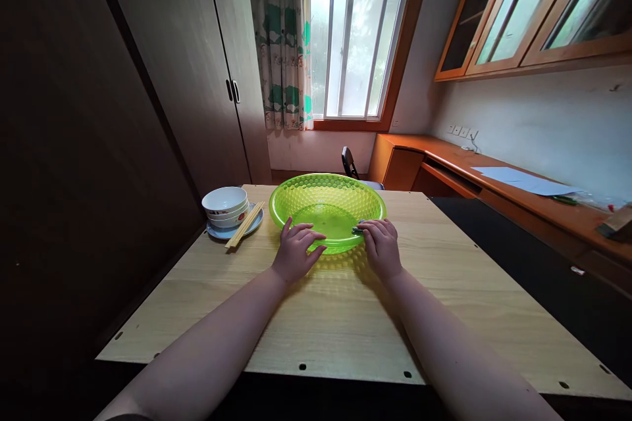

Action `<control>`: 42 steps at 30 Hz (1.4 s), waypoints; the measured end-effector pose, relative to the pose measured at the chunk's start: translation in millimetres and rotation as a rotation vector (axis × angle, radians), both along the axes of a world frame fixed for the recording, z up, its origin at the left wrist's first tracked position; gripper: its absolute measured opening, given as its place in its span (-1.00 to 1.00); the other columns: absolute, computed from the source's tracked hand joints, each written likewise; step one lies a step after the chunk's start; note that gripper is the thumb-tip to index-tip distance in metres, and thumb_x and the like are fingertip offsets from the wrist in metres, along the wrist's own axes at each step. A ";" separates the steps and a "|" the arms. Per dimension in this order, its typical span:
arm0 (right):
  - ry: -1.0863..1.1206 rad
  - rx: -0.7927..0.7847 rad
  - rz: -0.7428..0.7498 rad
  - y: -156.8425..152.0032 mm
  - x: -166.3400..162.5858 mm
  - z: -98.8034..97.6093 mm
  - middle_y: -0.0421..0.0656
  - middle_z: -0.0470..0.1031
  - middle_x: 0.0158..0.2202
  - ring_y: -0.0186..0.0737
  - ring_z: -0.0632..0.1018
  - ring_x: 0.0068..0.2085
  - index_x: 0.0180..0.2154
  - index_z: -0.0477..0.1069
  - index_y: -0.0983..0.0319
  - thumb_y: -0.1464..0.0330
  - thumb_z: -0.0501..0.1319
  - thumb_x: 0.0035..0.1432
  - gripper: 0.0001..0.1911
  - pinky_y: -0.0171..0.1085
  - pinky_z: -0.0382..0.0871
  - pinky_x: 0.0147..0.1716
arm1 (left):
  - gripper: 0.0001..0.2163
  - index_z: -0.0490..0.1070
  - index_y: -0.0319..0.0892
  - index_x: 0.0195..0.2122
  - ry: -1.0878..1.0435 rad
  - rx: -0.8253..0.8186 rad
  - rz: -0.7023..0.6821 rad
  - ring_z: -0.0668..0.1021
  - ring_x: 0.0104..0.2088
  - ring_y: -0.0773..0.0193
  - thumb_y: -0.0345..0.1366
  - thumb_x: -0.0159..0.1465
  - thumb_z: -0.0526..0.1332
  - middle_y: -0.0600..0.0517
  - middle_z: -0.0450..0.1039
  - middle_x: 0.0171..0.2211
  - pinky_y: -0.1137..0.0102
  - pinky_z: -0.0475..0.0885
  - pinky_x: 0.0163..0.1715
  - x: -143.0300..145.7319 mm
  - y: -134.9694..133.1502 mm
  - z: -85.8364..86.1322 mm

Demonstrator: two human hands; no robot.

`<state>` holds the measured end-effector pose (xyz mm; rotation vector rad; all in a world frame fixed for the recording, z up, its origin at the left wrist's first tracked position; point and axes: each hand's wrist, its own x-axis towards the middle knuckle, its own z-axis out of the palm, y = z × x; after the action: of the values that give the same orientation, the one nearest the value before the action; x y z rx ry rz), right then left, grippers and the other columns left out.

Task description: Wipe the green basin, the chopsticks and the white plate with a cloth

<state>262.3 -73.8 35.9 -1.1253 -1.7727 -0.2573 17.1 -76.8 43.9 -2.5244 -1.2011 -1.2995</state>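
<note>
A clear green plastic basin (326,194) stands on a pale wooden table (345,316). My left hand (295,251) lies on the basin's near rim with its fingers stretched flat. My right hand (381,245) rests on the same rim a little to the right, its fingers curled over a small dark thing I cannot make out at the rim.
Stacked white bowls (226,206) sit on a blue plate at the table's back left, with chopsticks (245,225) leaning on the plate. A dark wardrobe (162,79) fills the left. A chair back (348,162) shows behind the basin. A long orange desk (498,194) with papers runs along the right wall.
</note>
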 end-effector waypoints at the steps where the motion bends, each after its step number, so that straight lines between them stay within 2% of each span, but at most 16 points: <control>1: -0.013 0.004 0.027 -1.5 -0.9 0.5 -0.17 0.60 -0.18 -0.13 0.52 -0.07 -0.20 0.50 0.12 0.34 0.01 0.33 -0.72 -0.01 0.13 0.16 | -0.87 0.52 -0.01 -0.20 -0.001 -0.001 -0.001 0.52 0.03 0.13 -0.21 0.28 0.21 0.06 0.61 -0.21 -0.05 -0.03 0.31 0.1 -0.1 0.3; 5: -0.097 0.008 0.115 -7.7 -5.6 3.0 -0.20 0.60 -0.15 -0.16 0.52 -0.05 -0.12 0.49 0.08 0.35 0.02 0.32 -0.73 -0.04 0.09 0.19 | -0.87 0.53 -0.01 -0.20 -0.007 -0.005 -0.002 0.52 0.02 0.13 -0.21 0.28 0.22 0.06 0.61 -0.22 -0.04 -0.03 0.31 0.9 -1.0 1.9; 14: 0.019 0.011 -0.012 4.8 6.4 -1.2 -0.16 0.61 -0.21 -0.12 0.53 -0.09 -0.24 0.50 0.13 0.33 0.00 0.34 -0.71 -0.01 0.13 0.14 | -0.88 0.51 -0.01 -0.22 -0.020 -0.002 -0.001 0.52 0.03 0.13 -0.20 0.27 0.21 0.07 0.61 -0.21 -0.02 -0.02 0.31 0.3 -1.0 1.3; 21: -0.067 0.000 0.089 -2.6 -1.8 0.7 -0.18 0.60 -0.18 -0.15 0.51 -0.06 -0.18 0.50 0.11 0.34 0.02 0.33 -0.73 -0.04 0.13 0.15 | -0.89 0.50 -0.02 -0.23 -0.022 -0.016 0.004 0.51 0.03 0.14 -0.21 0.26 0.23 0.08 0.61 -0.23 -0.02 -0.01 0.30 -1.7 -0.4 2.4; 31: 0.039 0.023 -0.033 13.0 14.5 -4.7 -0.13 0.60 -0.20 -0.10 0.52 -0.05 -0.24 0.50 0.16 0.32 -0.01 0.34 -0.70 -0.03 0.18 0.10 | -0.89 0.50 -0.02 -0.22 -0.019 -0.025 0.007 0.51 0.03 0.13 -0.20 0.27 0.22 0.09 0.61 -0.23 -0.02 -0.04 0.31 -2.8 0.6 0.0; 34: 0.028 0.037 -0.011 9.3 10.6 -3.2 -0.14 0.60 -0.21 -0.11 0.53 -0.07 -0.25 0.50 0.16 0.33 0.00 0.34 -0.71 -0.03 0.19 0.10 | -0.88 0.51 -0.01 -0.21 -0.029 -0.010 0.031 0.50 0.04 0.12 -0.21 0.26 0.23 0.09 0.60 -0.22 -0.04 -0.06 0.31 -2.7 0.3 0.0; 38: -0.044 0.039 0.050 -1.1 1.5 1.9 -0.17 0.60 -0.21 -0.14 0.53 -0.10 -0.21 0.49 0.13 0.36 0.02 0.33 -0.74 -0.03 0.15 0.14 | -0.79 0.48 -0.01 -0.10 -0.042 0.035 0.059 0.47 0.08 0.09 -0.22 0.23 0.25 0.05 0.58 -0.11 -0.06 -0.08 0.32 -2.8 -0.4 0.6; 42: -0.124 0.039 0.101 -9.8 -8.2 5.1 -0.18 0.59 -0.15 -0.15 0.52 -0.06 -0.11 0.47 0.12 0.37 0.05 0.32 -0.76 -0.04 0.13 0.17 | -0.78 0.48 -0.01 -0.07 -0.013 0.071 0.007 0.49 0.06 0.12 -0.22 0.26 0.23 0.04 0.57 -0.08 -0.02 -0.05 0.32 -1.2 -2.2 2.3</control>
<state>254.2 -83.6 41.0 -1.0075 -1.9197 -0.3048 15.9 -79.0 46.3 -2.4648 -1.1443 -1.3338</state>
